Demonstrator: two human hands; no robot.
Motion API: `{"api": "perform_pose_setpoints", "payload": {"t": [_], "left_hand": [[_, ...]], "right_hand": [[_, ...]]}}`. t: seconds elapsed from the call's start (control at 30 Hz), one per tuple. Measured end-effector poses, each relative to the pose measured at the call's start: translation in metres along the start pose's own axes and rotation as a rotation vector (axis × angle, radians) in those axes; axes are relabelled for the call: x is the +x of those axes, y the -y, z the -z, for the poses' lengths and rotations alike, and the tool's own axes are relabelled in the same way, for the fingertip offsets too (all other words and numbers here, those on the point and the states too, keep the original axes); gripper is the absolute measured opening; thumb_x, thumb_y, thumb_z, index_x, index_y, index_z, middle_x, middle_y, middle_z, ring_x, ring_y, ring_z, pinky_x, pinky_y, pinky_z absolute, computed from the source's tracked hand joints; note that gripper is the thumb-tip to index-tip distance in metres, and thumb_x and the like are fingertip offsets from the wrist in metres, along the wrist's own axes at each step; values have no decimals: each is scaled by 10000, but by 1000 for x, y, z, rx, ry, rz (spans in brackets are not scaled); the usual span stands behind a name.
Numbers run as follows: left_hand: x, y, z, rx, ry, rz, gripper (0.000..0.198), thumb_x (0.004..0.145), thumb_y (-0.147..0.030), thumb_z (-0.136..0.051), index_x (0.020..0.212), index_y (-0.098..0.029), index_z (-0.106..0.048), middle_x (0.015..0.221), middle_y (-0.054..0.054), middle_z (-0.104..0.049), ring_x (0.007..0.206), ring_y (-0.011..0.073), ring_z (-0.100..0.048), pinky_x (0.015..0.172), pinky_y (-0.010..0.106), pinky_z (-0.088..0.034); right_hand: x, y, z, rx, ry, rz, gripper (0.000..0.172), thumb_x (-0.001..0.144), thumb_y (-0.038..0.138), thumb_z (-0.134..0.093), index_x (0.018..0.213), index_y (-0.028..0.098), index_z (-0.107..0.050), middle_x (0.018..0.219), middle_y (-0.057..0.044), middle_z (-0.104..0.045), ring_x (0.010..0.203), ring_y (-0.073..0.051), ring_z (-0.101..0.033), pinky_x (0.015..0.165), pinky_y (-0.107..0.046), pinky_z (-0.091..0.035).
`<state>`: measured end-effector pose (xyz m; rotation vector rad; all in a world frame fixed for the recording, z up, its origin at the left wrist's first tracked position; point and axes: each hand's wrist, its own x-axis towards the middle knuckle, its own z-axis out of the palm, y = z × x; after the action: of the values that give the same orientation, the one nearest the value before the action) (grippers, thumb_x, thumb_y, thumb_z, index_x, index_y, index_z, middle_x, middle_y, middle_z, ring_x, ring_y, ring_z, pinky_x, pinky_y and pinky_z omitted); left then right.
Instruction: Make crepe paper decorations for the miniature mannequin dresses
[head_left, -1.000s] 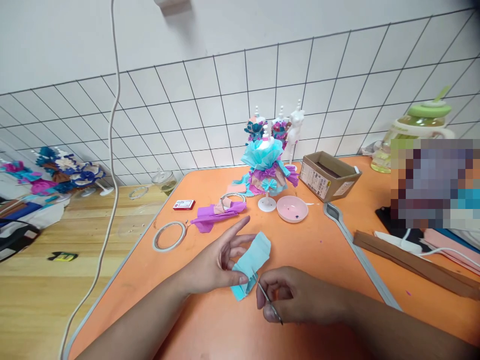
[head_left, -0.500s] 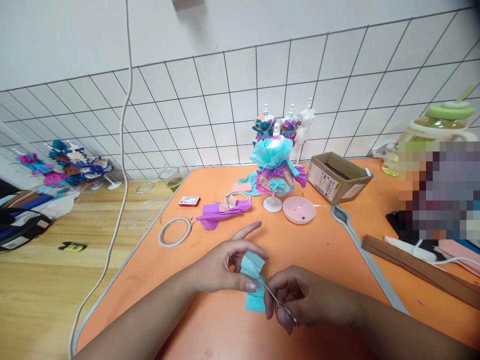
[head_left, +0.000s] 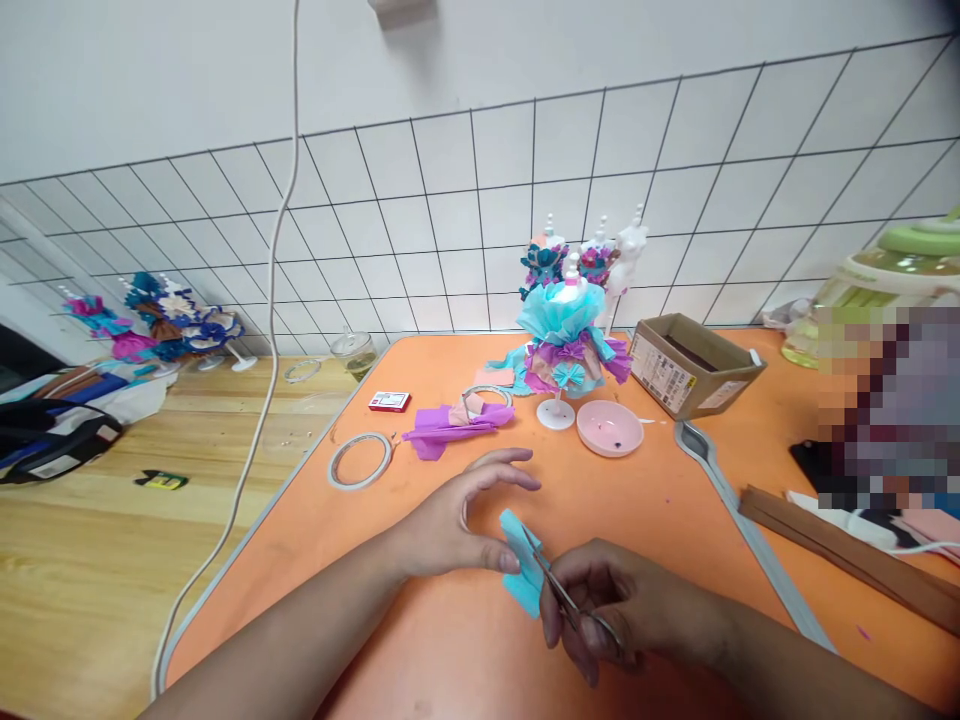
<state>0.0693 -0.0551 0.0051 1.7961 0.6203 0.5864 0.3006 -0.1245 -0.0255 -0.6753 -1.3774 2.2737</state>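
Hands apart. Left hand (head_left: 446,525): fingers curved well off the thumb, wide gap, thumb tip at the left edge of the light-blue paper (head_left: 531,572); can't tell if it's actually touching. Right hand (head_left: 615,600): closed on the scissors (head_left: 553,582), blades angled up-left across the paper. Can't tell if the blades are open. Paper sits between the hands, above the front part of the orange table (head_left: 442,650). Beyond the hands: purple paper (head_left: 431,432) and tape roll (head_left: 356,485) on the left; pink bowl (head_left: 600,435) just beside the base of the dressed mannequin (head_left: 562,318). Cardboard box (head_left: 664,378) is right of the mannequin, near the wall (head_left: 442,160).
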Motion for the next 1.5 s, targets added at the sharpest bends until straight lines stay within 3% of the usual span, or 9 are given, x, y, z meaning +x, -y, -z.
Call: {"api": "perform_pose_setpoints", "payload": {"t": [0.17, 0.37, 0.5, 0.7, 0.8, 1.1, 1.27, 1.37, 1.5], "left_hand": [[2, 9, -15, -254, -32, -54, 455, 617, -329, -843, 990, -176, -633, 1078, 100, -651, 1139, 261, -544, 992, 403, -370], [6, 14, -27, -405, -84, 125, 364, 594, -384, -846, 727, -133, -617, 696, 20, -624, 772, 158, -587, 710, 264, -452], [6, 15, -21, -427, 41, 172, 358, 638, -424, -812, 742, -114, -666, 717, 34, -631, 689, 131, -575, 644, 246, -459], [4, 6, -18, -447, 51, 203, 488, 579, -383, -855, 975, -148, -694, 953, 81, -679, 819, 165, -623, 711, 251, -489], [5, 8, -21, -423, 58, 186, 364, 628, -411, -822, 828, -130, -707, 856, 84, -688, 939, 217, -614, 792, 297, -482], [3, 16, -19, -310, 120, 212, 360, 660, -434, -793, 753, -100, -696, 711, 49, -635, 664, 131, -560, 619, 238, -429], [5, 13, -20, -376, 25, 99, 482, 636, -430, -814, 1023, -169, -693, 1041, 92, -678, 1032, 242, -599, 914, 349, -428], [6, 14, -24, -391, -7, 36, 298, 666, -368, -807, 858, -159, -717, 1016, 101, -698, 1196, 286, -522, 1029, 422, -349], [6, 15, -27, -453, 3, 160, 306, 631, -404, -820, 684, -134, -686, 801, 76, -698, 934, 232, -624, 857, 360, -456]], "right_hand": [[2, 1, -2, -5, 4, 18, 487, 699, 520, -736, 926, 97, -660, 657, -9, -639, 389, -17, -395, 361, -128, -313], [3, 5, -6, 104, 13, 32, 492, 660, 503, -770, 913, 101, -641, 689, -15, -611, 435, -37, -471, 359, -125, -381], [3, 5, -2, 116, 47, 30, 506, 652, 505, -768, 912, 88, -647, 685, -11, -596, 478, -44, -502, 393, -120, -396], [5, 5, -1, 74, 75, 19, 527, 653, 554, -746, 903, 106, -626, 709, 1, -603, 453, -34, -493, 429, -141, -389], [5, 5, -2, 60, 62, 36, 530, 661, 555, -743, 918, 105, -631, 727, -8, -611, 520, -54, -531, 499, -163, -410], [6, 0, 0, 93, 99, 35, 564, 653, 551, -753, 952, 85, -643, 742, -30, -601, 553, -68, -534, 470, -153, -421], [5, 0, 0, 131, 80, 11, 527, 654, 528, -764, 952, 114, -631, 750, -22, -587, 566, -79, -537, 415, -151, -456], [6, -1, 0, 145, 84, 15, 506, 661, 508, -766, 951, 116, -631, 755, -22, -592, 564, -77, -541, 428, -162, -480], [7, -4, 2, 154, 106, 27, 513, 664, 501, -766, 961, 103, -638, 761, -23, -590, 554, -76, -546, 466, -192, -508]]}}
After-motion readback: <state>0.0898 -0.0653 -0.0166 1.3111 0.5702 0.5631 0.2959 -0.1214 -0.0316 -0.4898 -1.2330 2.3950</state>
